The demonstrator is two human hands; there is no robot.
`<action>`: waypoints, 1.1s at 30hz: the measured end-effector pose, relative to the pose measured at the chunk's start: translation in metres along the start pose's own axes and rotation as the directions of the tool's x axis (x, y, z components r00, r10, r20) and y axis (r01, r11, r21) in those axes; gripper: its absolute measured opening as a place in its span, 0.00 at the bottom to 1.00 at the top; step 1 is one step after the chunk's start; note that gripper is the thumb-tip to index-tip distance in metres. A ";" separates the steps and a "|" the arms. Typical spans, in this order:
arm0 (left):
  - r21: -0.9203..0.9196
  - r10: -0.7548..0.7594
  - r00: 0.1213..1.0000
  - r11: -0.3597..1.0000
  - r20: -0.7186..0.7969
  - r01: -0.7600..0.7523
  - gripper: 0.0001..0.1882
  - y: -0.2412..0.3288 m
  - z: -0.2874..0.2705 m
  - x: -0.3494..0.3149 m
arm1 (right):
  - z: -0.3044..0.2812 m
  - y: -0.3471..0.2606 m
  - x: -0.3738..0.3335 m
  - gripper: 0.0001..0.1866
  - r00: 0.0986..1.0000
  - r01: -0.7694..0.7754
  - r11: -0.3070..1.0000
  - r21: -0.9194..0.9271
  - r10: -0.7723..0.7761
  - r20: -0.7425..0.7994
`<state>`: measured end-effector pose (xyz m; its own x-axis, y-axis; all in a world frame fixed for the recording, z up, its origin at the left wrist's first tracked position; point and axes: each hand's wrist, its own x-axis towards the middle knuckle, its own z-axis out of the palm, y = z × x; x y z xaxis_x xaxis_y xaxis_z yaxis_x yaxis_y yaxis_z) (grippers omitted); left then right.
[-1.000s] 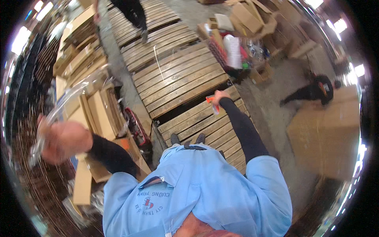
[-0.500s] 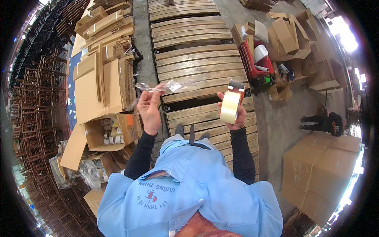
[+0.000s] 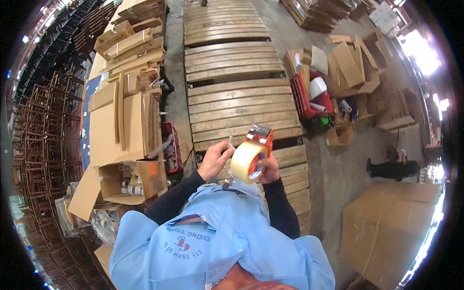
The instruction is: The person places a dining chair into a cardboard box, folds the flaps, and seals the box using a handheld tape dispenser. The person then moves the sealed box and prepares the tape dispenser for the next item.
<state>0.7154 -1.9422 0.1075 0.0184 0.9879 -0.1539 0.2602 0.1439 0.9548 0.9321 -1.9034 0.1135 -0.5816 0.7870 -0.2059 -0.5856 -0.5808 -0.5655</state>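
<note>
In front of my waist, my right hand [image 3: 271,170] grips a red tape dispenser [image 3: 266,137] with a dark top end. A wide roll of clear, yellowish packing tape [image 3: 243,161] sits on it, its side turned toward me. Close by on the left, my left hand [image 3: 215,160] is closed, thumb and forefinger pinched together beside the roll. A thin, see-through strip of tape [image 3: 230,139] stands up from that pinch; whether it joins the roll cannot be made out.
Slatted wooden pallets [image 3: 237,101] run ahead of me. Flattened cardboard [image 3: 104,128] and an open carton of tape rolls [image 3: 150,181] lie left, near a red crate [image 3: 170,145]. To the right stand another red crate [image 3: 300,94], a large carton [image 3: 386,227] and a person [image 3: 394,167].
My hands have come together from wide apart. The dispenser moved left and my left hand moved right. The long crumpled clear film at my left hand no longer shows; only a thin strip does.
</note>
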 end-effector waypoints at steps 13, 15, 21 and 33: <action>-0.911 -0.132 0.955 0.291 0.265 0.293 0.27 0.008 0.034 0.108 | -0.041 -0.070 0.112 0.36 0.928 -0.329 0.944 0.006 0.323 0.187; -0.886 -0.157 0.988 0.459 -0.004 0.070 0.16 -0.020 0.037 0.137 | -0.017 -0.086 0.122 0.38 0.931 -0.315 0.949 -0.018 0.312 0.191; -0.866 -0.284 0.865 0.414 -0.415 -0.279 0.16 -0.046 0.002 0.200 | -0.034 -0.075 0.182 0.39 0.952 -0.277 0.954 -0.117 0.289 0.102; -0.910 -0.423 0.812 0.284 -0.402 -0.303 0.08 -0.011 -0.112 0.378 | 0.003 -0.119 0.389 0.33 0.929 -0.366 0.902 -0.231 0.370 -0.026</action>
<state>0.6114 -1.5643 0.0671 -0.4833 0.7643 -0.4270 -0.8102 -0.2056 0.5490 0.7739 -1.5287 0.1028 -0.7423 0.5213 -0.4210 -0.1852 -0.7634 -0.6188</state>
